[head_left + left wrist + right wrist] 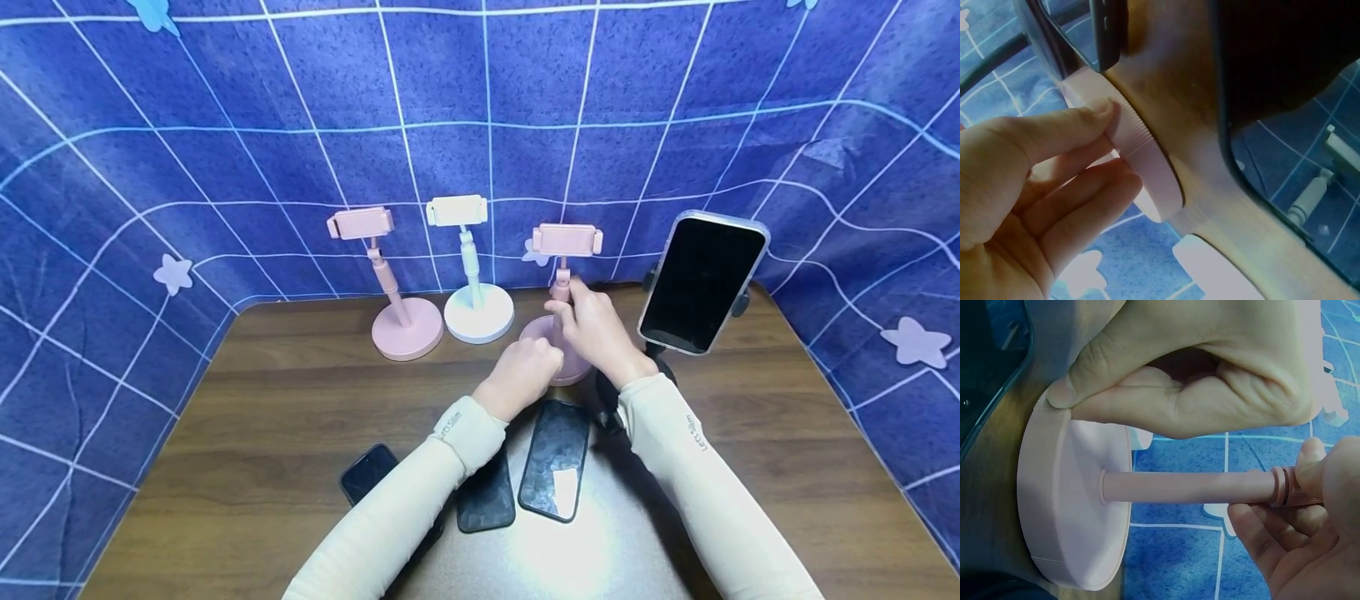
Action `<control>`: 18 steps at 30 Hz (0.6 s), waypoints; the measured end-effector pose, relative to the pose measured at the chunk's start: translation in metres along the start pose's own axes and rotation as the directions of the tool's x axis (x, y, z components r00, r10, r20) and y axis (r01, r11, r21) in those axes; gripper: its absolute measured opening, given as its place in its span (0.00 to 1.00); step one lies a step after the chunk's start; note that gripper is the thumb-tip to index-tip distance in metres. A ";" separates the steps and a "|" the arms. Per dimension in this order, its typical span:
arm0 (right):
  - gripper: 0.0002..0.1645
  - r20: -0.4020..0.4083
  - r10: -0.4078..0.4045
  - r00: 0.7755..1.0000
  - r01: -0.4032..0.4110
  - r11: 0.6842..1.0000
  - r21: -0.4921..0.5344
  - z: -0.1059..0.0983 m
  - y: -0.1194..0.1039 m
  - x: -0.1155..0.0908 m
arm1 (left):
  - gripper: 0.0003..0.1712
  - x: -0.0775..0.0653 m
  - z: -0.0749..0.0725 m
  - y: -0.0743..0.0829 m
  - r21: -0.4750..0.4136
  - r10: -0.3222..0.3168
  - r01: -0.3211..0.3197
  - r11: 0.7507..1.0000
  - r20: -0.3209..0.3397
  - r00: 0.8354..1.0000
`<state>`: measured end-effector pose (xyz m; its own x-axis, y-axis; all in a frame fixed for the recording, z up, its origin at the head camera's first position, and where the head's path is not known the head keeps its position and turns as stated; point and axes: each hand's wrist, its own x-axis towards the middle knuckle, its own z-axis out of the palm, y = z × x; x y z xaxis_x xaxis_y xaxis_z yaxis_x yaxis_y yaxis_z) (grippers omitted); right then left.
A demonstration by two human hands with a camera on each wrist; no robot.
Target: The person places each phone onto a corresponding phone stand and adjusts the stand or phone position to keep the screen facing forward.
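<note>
- Pink phone stand (pixel 567 240): upright on the tabletop (pixel 300 400), right of the white phone stand (pixel 470 260).
- Left hand (pixel 527 372): thumb and finger pinch its base rim, likely steadying it.
- Right hand (pixel 596 327): grip curled round its column at the collar, seemingly for control of the upper pole.

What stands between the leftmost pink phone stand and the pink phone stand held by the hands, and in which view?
The head view shows the white phone stand between the leftmost pink phone stand and the held pink phone stand.
</note>
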<state>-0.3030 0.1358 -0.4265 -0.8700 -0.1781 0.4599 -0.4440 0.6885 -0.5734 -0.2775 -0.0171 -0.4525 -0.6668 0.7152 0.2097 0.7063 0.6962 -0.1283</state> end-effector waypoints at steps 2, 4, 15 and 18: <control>0.15 0.001 -0.004 1.000 0.004 1.000 -0.001 0.000 -0.001 0.000 | 0.06 0.000 0.000 0.000 -0.002 0.002 -0.002 1.000 0.001 1.000; 0.14 0.002 -0.009 1.000 0.009 1.000 0.003 0.001 -0.001 -0.001 | 0.06 -0.001 0.000 0.000 0.003 0.007 -0.007 1.000 0.005 1.000; 0.14 0.003 -0.013 1.000 0.013 1.000 0.002 0.001 -0.001 -0.003 | 0.09 -0.001 0.004 -0.001 0.023 0.045 -0.045 0.999 0.011 0.999; 0.15 0.001 -0.014 1.000 0.014 1.000 0.000 0.001 -0.001 -0.003 | 0.08 -0.001 0.004 -0.001 0.041 0.047 -0.047 0.998 -0.004 0.999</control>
<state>-0.3001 0.1349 -0.4273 -0.8637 -0.1887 0.4674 -0.4566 0.6856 -0.5669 -0.2784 -0.0180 -0.4565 -0.6319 0.7469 0.2069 0.7264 0.6638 -0.1779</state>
